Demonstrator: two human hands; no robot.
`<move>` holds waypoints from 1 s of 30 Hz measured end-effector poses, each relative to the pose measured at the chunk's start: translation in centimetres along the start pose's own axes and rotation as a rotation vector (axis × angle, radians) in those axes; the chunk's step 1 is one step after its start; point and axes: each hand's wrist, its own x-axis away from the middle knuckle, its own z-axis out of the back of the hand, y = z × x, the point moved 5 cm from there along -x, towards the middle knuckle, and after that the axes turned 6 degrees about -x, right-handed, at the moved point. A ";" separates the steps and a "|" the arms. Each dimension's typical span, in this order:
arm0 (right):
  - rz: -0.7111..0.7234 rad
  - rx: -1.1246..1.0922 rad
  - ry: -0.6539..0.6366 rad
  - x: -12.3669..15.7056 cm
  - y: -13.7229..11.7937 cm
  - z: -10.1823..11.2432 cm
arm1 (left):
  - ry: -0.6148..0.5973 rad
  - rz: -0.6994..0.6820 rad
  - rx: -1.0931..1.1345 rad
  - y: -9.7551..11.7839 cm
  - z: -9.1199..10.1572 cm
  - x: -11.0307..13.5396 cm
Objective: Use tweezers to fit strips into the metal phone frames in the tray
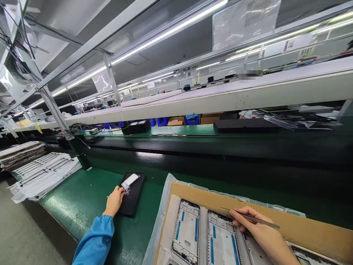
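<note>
My left hand [114, 201], in a blue sleeve, reaches out to a black flat pad [132, 195] on the green bench and pinches a small crumpled clear film at the pad's edge, beside a white strip [130, 179]. My right hand [259, 230] holds metal tweezers [252, 217], tips pointing left, over a row of white phone frames [187, 230] with blue strips. The frames lie on a cardboard sheet [303, 228] wrapped in clear plastic.
Stacks of white trays with frames [44, 173] lie at the left end of the green bench [82, 198]. A dark conveyor channel [220, 158] runs behind. Beyond it stand black boxes [245, 126], blue bins and a long white shelf [248, 95].
</note>
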 end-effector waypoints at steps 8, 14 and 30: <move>0.049 -0.025 -0.027 -0.6 0.8 0.1 | -0.098 0.020 -0.084 -0.1 0.4 -2.0; 0.059 -0.030 -0.052 -0.4 0.5 -0.1 | -0.086 0.020 -0.124 0.3 0.2 -2.1; 0.065 -0.015 -0.085 0.0 0.1 -0.1 | 0.125 0.009 0.071 -1.6 -0.9 -1.5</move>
